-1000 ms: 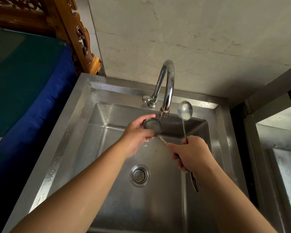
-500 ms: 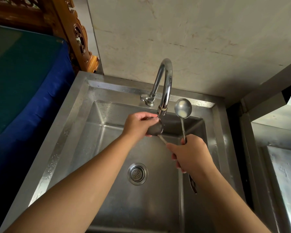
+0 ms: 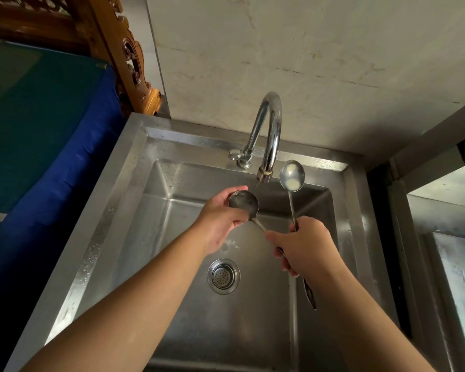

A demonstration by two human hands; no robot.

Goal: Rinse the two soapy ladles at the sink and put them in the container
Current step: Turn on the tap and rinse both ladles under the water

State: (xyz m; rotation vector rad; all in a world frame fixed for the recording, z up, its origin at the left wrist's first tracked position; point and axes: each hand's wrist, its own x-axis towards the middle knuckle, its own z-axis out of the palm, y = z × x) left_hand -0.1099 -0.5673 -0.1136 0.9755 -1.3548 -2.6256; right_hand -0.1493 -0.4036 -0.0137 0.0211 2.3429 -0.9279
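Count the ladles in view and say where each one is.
2. One ladle has its bowl cupped in the left hand under the tap. The other ladle stands bowl-up beside the spout, its handle in the right hand.

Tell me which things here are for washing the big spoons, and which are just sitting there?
For the job:
- ladle under the tap, its bowl held by the left hand
- second ladle, handles held by the right hand
- tap
- sink

Just there:
- blue cloth
- carved wooden frame
- metal surface on the right
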